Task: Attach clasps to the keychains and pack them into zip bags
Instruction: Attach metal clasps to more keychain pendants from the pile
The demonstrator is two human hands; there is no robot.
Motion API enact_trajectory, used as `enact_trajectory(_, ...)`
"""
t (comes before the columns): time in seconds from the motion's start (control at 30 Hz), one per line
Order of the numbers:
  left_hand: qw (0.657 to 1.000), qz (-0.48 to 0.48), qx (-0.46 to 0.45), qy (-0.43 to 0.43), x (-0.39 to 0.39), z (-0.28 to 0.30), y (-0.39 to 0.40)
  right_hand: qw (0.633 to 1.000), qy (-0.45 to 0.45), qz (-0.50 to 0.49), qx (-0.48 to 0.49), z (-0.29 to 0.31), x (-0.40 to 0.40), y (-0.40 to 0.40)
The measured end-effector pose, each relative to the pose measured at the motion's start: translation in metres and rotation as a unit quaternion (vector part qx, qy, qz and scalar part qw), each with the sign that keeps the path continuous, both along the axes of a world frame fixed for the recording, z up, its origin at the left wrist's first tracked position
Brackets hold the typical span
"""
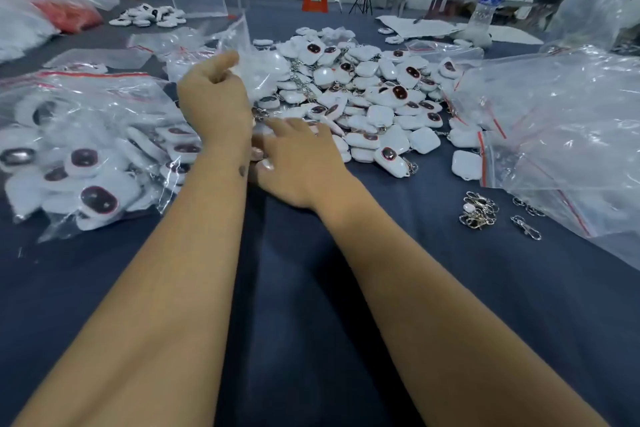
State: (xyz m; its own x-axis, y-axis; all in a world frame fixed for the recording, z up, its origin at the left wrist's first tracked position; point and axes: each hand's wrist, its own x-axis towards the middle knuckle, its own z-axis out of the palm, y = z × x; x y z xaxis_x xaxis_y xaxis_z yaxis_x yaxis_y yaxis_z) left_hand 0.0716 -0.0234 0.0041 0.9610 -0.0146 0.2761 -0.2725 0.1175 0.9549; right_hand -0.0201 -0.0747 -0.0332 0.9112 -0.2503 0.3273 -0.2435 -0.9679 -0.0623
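head view: the left hand point(213, 94) is raised at about 10 o'clock from the middle of the dark blue table point(311, 288), fingers curled round the mouth of a clear zip bag point(239, 55) that already looks to hold a few white pieces. the right hand point(294, 152) lies low just below it, fingers spread fairly straight over the near edge of the keychain pile point(363, 97); it is blurred, so i cannot tell if it has hold of one. the pile fills the centre toward 1 o'clock. packed bags point(86, 149) lie at 9 o'clock, loose clasps point(479, 211) at 4 o'clock, empty bags point(554, 121) at 3 o'clock. risks, as i judge them: the thin bag mouth may fold shut in a one-handed grip, so pieces miss and spill; chains in the heap look tangled, so lifting one could drag others; a keychain without its clasp could go into the bag unnoticed.
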Motion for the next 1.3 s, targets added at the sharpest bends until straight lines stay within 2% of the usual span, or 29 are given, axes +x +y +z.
enact_trajectory(0.07, 0.998, 0.034, 0.006, -0.048, -0.009, 0.0, 0.004, 0.999, 0.045, -0.018, 0.003, -0.009, -0.002, -0.002)
enact_trajectory(0.2, 0.994, 0.017, 0.056, -0.089, -0.032, -0.012, 0.0, 0.994, 0.028, -0.105, 0.007, -0.011, -0.015, -0.033)
enact_trajectory(0.3, 0.987, -0.08, 0.13, -0.043, -0.047, -0.028, -0.012, 0.985, -0.001, -0.167, 0.038, -0.013, -0.024, -0.047)
enact_trajectory(0.37, 0.969, -0.162, 0.186, -0.019, -0.052, -0.04, -0.018, 0.977, -0.042, -0.202, 0.055, -0.013, -0.027, -0.051)
enact_trajectory(0.43, 0.95, -0.196, 0.241, -0.029, -0.052, -0.047, -0.018, 0.968, -0.078, -0.227, 0.076, -0.011, -0.03, -0.053)
enact_trajectory(0.53, 0.944, -0.164, 0.278, -0.064, -0.047, -0.049, -0.015, 0.96, -0.102, -0.239, 0.106, -0.009, -0.035, -0.051)
enact_trajectory(0.63, 0.93, -0.117, 0.333, -0.102, -0.048, -0.049, -0.018, 0.955, -0.105, -0.266, 0.077, -0.009, -0.039, -0.048)
enact_trajectory(0.8, 0.918, -0.081, 0.382, -0.071, -0.05, -0.047, -0.023, 0.957, -0.13, -0.258, 0.014, -0.007, -0.043, -0.047)
enact_trajectory(0.87, 0.913, -0.091, 0.391, -0.072, -0.053, -0.048, -0.023, 0.954, -0.182, -0.232, 0.045, -0.004, -0.044, -0.044)
enact_trajectory(0.9, 0.913, -0.095, 0.389, -0.075, -0.054, -0.048, -0.023, 0.946, -0.235, -0.201, 0.097, -0.001, -0.044, -0.042)
enact_trajectory(0.93, 0.916, -0.098, 0.38, -0.078, -0.053, -0.048, -0.022, 0.921, -0.309, -0.158, 0.179, 0.002, -0.045, -0.038)
enact_trajectory(1.0, 0.925, -0.112, 0.353, -0.084, -0.051, -0.048, -0.02, 0.815, -0.428, -0.093, 0.38, 0.008, -0.046, -0.03)
enact_trajectory(1.07, 0.933, -0.139, 0.321, -0.084, -0.051, -0.048, -0.017, 0.718, -0.451, -0.077, 0.525, 0.012, -0.043, -0.027)
enact_trajectory(1.13, 0.936, -0.162, 0.3, -0.091, -0.052, -0.047, -0.016, 0.647, -0.428, -0.059, 0.628, 0.013, -0.04, -0.026)
enact_trajectory(1.17, 0.937, -0.177, 0.288, -0.093, -0.053, -0.046, -0.016, 0.631, -0.409, -0.053, 0.657, 0.012, -0.039, -0.027)
enact_trajectory(1.2, 0.938, -0.193, 0.275, -0.089, -0.053, -0.046, -0.016, 0.63, -0.393, -0.051, 0.668, 0.012, -0.038, -0.029)
enact_trajectory(1.3, 0.947, -0.21, 0.236, -0.068, -0.053, -0.046, -0.015, 0.662, -0.388, -0.066, 0.638, 0.008, -0.036, -0.032)
